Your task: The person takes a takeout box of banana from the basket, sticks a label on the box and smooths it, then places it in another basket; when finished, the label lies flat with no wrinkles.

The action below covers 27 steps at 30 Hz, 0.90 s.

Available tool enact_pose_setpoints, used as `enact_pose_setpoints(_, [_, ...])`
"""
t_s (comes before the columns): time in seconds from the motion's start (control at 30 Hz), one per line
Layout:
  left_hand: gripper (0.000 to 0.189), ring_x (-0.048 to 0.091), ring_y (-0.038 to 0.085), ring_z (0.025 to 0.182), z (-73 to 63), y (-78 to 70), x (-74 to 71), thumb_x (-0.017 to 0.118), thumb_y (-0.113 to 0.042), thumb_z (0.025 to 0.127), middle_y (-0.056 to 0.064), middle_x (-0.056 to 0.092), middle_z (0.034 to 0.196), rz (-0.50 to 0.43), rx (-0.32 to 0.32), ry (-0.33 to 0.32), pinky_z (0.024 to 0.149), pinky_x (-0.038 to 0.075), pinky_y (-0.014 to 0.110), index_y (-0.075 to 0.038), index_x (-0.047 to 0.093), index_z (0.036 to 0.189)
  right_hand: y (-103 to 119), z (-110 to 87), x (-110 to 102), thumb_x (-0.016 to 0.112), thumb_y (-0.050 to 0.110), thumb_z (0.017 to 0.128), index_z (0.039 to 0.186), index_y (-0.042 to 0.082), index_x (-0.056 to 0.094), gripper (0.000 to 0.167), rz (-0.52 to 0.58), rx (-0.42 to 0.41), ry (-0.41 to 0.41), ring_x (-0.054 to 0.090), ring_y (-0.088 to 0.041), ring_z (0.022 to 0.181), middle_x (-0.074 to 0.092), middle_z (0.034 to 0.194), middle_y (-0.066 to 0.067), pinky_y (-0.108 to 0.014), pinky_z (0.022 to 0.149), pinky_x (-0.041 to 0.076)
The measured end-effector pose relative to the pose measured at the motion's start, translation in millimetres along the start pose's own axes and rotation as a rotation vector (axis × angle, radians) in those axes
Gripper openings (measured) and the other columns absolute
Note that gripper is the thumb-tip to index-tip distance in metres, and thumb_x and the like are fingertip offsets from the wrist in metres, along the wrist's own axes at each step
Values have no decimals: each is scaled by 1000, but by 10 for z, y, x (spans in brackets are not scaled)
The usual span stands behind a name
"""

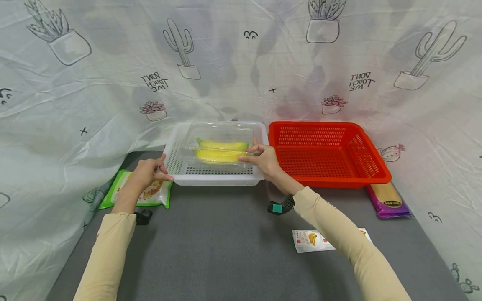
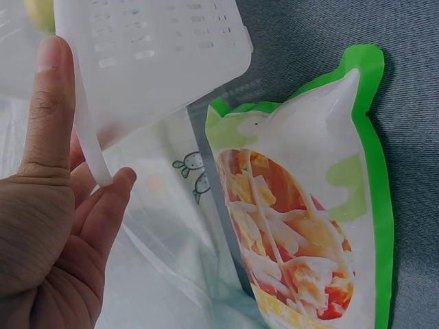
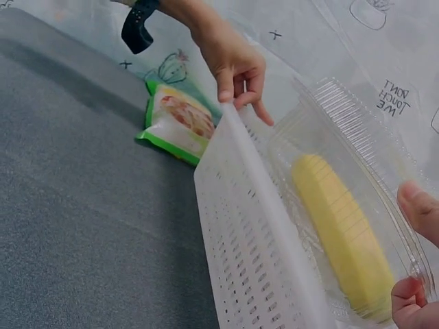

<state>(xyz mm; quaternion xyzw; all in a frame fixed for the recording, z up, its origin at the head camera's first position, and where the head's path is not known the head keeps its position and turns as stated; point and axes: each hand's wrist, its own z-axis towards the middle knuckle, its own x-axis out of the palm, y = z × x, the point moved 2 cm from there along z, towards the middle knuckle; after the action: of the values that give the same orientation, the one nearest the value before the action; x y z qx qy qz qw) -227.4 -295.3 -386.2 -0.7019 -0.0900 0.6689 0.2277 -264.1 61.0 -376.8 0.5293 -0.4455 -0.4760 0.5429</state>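
My left hand point(image 1: 146, 172) pinches the left rim of a white plastic basket point(image 1: 216, 180); the left wrist view shows the thumb on one side of the rim point(image 2: 88, 140) and fingers on the other. At the right end of a clear plastic box point(image 1: 226, 128), my right hand point(image 1: 266, 161) grips its edge between thumb and fingers. Inside the box lie two yellow bananas point(image 1: 222, 155) with greenish ends. The box is over the white basket, within its rim in the head view; whether it touches the basket floor I cannot tell.
A red basket point(image 1: 331, 182) stands right of the white one, with a purple noodle-like packet point(image 1: 389, 200) beside it. A green-edged food bag point(image 1: 150, 194) lies at left. White banana-printed packaging point(image 1: 310, 240) is partly under the right forearm. Patterned cloth point(image 1: 233, 62) hangs behind.
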Motion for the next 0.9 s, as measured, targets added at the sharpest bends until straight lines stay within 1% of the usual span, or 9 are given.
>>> enact_pose_setpoints(0.23, [26,25,15,50,13,-6,-7,80,-25,77,25,31,146,1,1,6,53,29,31,-9,61,71,96,-29,-28,79,-6,73,98,-14,63,31,-1,40,14,26,-17,141,27,153,-11,-18,78,47])
enact_pose_setpoints(0.43, [25,26,16,51,3,-17,-12,81,-23,77,25,31,146,-4,-7,10,54,30,32,-8,61,72,156,-53,-61,78,-9,74,100,-18,61,33,23,41,24,24,-19,142,27,153,-13,-33,100,42])
enact_pose_setpoints(0.53, [25,27,17,52,5,-24,-16,81,-23,77,25,30,147,-1,-19,17,56,31,33,-8,61,72,188,-72,-78,77,-9,74,101,-21,59,34,30,29,29,24,-20,142,27,153,-16,-37,103,39])
enact_pose_setpoints(0.63, [25,26,17,53,13,-27,-17,80,-24,78,24,30,148,9,-32,32,56,31,33,-8,61,73,209,-92,-106,77,-8,75,102,-20,59,34,19,21,38,24,-20,142,28,153,-16,-30,95,46])
enact_pose_setpoints(0.7, [25,26,16,53,18,-26,-15,80,-24,78,24,29,148,12,-38,41,56,31,32,-8,61,74,218,-110,-128,76,-8,76,102,-20,58,34,18,17,42,25,-19,142,28,153,-15,-23,82,50])
enact_pose_setpoints(0.8, [25,26,16,54,17,-25,-16,80,-24,78,24,29,148,15,-43,43,57,31,32,-8,62,74,223,-142,-158,75,-8,77,102,-20,58,33,28,11,48,35,-19,137,28,153,-14,-18,64,45])
enact_pose_setpoints(0.83, [25,26,16,53,17,-23,-15,80,-25,78,24,29,148,14,-41,41,57,31,32,-8,62,74,225,-154,-167,75,-8,77,102,-19,58,33,29,9,47,47,-20,127,29,153,-13,-18,61,43])
enact_pose_setpoints(0.87, [25,26,16,53,16,-22,-15,80,-24,78,24,29,148,13,-39,38,57,32,33,-8,61,74,227,-166,-174,75,-8,77,102,-19,58,33,34,8,50,49,-23,121,29,153,-13,-18,61,43])
enact_pose_setpoints(0.9, [26,27,17,53,15,-22,-16,80,-24,78,24,29,148,12,-35,35,57,32,33,-8,61,74,230,-180,-181,75,-8,77,103,-19,58,32,37,8,53,48,-22,122,29,153,-12,-19,64,45])
